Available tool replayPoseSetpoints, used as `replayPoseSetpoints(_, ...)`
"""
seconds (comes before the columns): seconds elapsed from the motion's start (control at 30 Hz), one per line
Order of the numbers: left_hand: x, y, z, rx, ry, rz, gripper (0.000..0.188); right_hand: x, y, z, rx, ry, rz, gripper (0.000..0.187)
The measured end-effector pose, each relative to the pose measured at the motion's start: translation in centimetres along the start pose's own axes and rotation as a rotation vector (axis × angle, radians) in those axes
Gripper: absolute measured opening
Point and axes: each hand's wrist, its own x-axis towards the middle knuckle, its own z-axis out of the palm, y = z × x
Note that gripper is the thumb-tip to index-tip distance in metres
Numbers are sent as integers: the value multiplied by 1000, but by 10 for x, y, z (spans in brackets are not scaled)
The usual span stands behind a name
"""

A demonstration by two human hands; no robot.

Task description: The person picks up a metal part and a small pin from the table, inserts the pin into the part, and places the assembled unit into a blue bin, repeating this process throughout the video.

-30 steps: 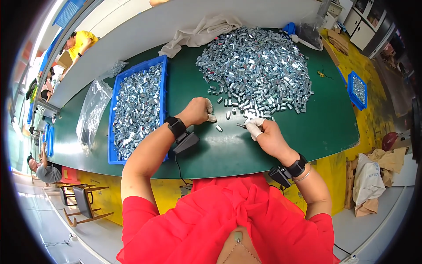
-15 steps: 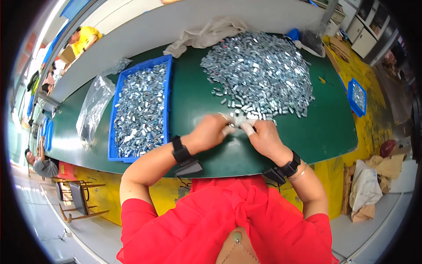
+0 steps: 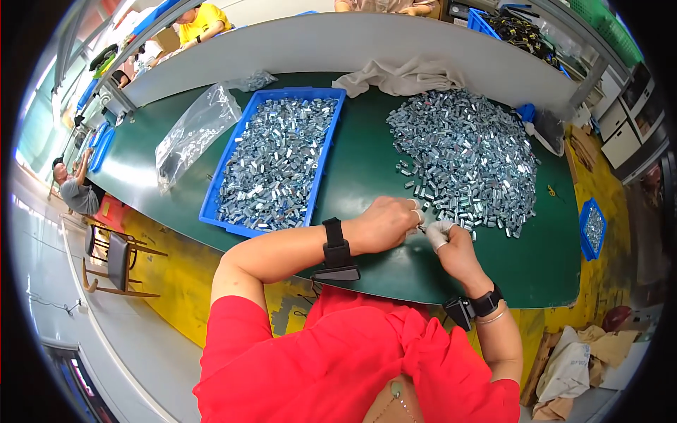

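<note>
My left hand (image 3: pixel 388 223) and my right hand (image 3: pixel 457 252) meet over the green table, just in front of a large pile of small silvery metal pieces (image 3: pixel 471 158). White coverings wrap some fingertips on both hands. The fingers of each hand are pinched closed. A tiny dark bit shows between the two hands, too small to name, and the fingertips hide the rest. To the left of the pile lies a long blue tray (image 3: pixel 326 151) filled with similar small metal pieces (image 3: pixel 275 169). Each wrist wears a black strap with a device.
A clear plastic bag (image 3: pixel 197 134) lies left of the tray. Pale cloth (image 3: pixel 405 76) rests against the grey partition (image 3: pixel 282 53) behind. A smaller blue tray (image 3: pixel 592 229) is low on the right. Other people sit beyond the partition and at the far left.
The whole view has swung, so table, tray and pile appear farther right and lower. My hands stay close together in front of the pile, fingers still pinched.
</note>
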Motion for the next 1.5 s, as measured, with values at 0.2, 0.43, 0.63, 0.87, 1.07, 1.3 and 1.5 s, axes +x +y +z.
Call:
replayPoseSetpoints(0.2, -3, 0, 2, 87, 60, 105, 11, -1, -6, -4, 10, -52, 9, 32)
replayPoseSetpoints(0.43, -4, -1, -4, 122, 88, 154, 12, -7, -17, 10, 70, 66, -166, 32)
replayPoseSetpoints(0.63, -6, 4, -4, 148, 156, 167, 12, -9, -18, 4, 72, -48, 7, 25)
replayPoseSetpoints(0.87, -5, 6, -4, 167, 140, 220, 12, -13, -20, 3, 87, 9, -55, 25)
replayPoseSetpoints(1.07, -5, 4, -22, 225, 23, 161, 14, -8, -29, -1, 32, -51, -16, 23)
replayPoseSetpoints(1.3, 5, 8, -15, -867, 134, -497, 16, -11, -29, 1, -15, 155, -244, 18)
replayPoseSetpoints(1.5, 19, 35, -3, -1405, 229, -613, 28, -7, -33, 13, 183, 224, -332, 19)
